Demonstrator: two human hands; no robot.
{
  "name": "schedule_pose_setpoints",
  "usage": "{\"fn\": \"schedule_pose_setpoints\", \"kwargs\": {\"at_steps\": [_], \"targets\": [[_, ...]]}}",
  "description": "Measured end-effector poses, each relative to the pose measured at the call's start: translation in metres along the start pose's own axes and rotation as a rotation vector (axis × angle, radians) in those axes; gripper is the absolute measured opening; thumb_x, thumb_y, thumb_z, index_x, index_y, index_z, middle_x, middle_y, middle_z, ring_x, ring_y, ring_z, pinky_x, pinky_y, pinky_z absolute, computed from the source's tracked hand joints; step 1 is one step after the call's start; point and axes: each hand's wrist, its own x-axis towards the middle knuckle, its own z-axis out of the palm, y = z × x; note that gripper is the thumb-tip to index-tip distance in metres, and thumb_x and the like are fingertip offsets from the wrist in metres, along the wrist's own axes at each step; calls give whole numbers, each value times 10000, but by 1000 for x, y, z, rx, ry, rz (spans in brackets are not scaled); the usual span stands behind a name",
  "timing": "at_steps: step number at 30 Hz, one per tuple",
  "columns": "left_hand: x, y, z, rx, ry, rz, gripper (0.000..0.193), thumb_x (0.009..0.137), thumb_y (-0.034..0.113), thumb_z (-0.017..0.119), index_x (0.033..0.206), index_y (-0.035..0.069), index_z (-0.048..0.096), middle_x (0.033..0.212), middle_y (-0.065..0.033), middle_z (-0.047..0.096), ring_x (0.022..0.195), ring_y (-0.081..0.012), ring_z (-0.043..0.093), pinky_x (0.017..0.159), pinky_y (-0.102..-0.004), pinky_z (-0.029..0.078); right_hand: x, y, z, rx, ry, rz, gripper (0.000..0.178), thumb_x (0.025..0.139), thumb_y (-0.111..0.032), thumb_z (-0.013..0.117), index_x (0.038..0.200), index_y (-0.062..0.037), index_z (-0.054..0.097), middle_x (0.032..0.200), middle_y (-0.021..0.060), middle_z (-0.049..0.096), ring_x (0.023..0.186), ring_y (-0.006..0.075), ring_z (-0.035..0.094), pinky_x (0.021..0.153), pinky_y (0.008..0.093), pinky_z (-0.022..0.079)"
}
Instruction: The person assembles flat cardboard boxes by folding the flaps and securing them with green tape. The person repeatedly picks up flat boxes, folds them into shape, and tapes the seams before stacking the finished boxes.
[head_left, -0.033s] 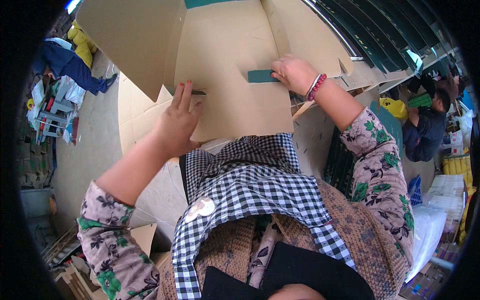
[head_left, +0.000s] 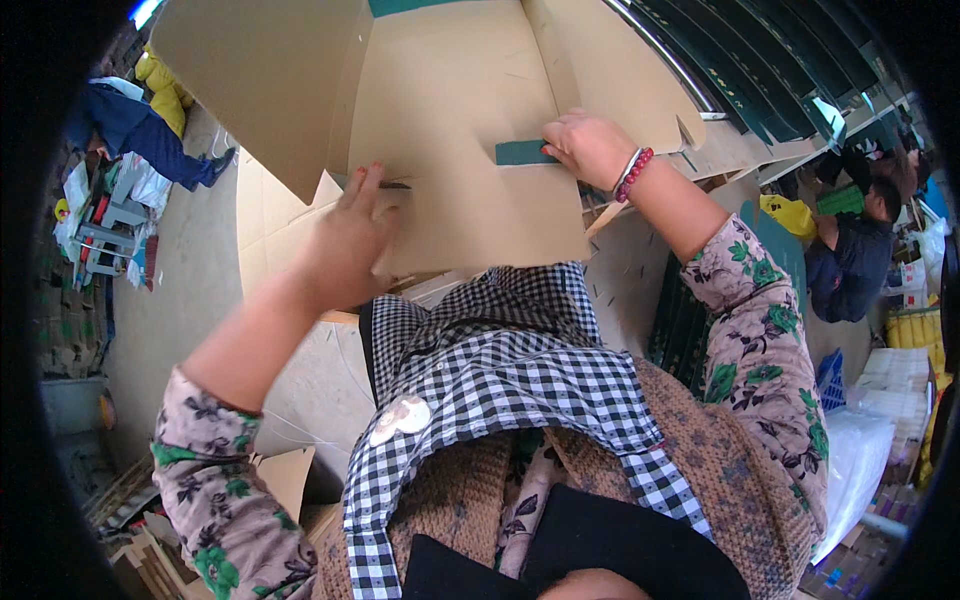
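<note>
A brown cardboard box (head_left: 450, 75), partly folded, lies in front of me with its plain inner side showing. Its near panel (head_left: 490, 225) reaches toward my apron. Toward the right of that panel, a dark green tab (head_left: 522, 152) lies across the brown surface, and my right hand (head_left: 590, 150) pinches its right end. My left hand (head_left: 348, 235), slightly blurred, rests at the panel's left edge with fingers stretched out and nothing held. Beside its fingertips shows a short dark slot (head_left: 396, 185). The undersides of both hands are hidden.
More flat cardboard (head_left: 280, 205) lies under the box at left. A stack of dark green boards (head_left: 750, 60) stands at the far right, with others (head_left: 680, 315) upright below the table edge. A person (head_left: 855, 250) sits at right; another person's legs (head_left: 150, 130) show at left.
My left hand has slid slightly toward me and to the left. The near edge of the panel has shifted a little upward. My right hand stays on the green tab.
</note>
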Motion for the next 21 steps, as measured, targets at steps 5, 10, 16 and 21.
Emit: {"fn": "schedule_pose_setpoints", "kwargs": {"at_steps": [5, 10, 16, 21], "targets": [[36, -42, -40, -404, -158, -277, 303, 954, 264, 613, 1034, -15, 699, 966, -211, 701, 901, -320, 673, 827, -403, 511, -7, 11, -14, 610, -251, 225, 370, 978, -332, 552, 1145, -13, 636, 1018, 143, 697, 952, 299, 648, 818, 370, 511], [77, -68, -27, -547, -197, -425, 482, 924, 430, 646, 1006, -42, 700, 880, -190, 698, 816, -312, 675, 766, -413, 510, -9, 1, -12, 1149, 50, 414, 613, 960, -540, 512, 1204, 13, 621, 948, 161, 711, 861, 220, 683, 780, 370, 532], [86, -44, 8, -38, 465, -273, 389, 861, 416, 672, 914, 31, 688, 923, -189, 679, 907, -380, 633, 834, -449, 487, 10, -32, 10, 291, 285, 713, 450, 899, -356, 643, 1207, -28, 622, 1037, 256, 668, 959, 408, 645, 838, 434, 526], [36, 2, 31, -161, 524, -86, 491, 753, 167, 773, 1194, -1, 635, 1133, -196, 588, 1034, -385, 562, 895, -446, 459, -5, -48, -11, -103, 379, 228, 420, 812, -313, 712, 1157, -80, 658, 1208, 167, 600, 1068, 351, 586, 925, 453, 473]]}}
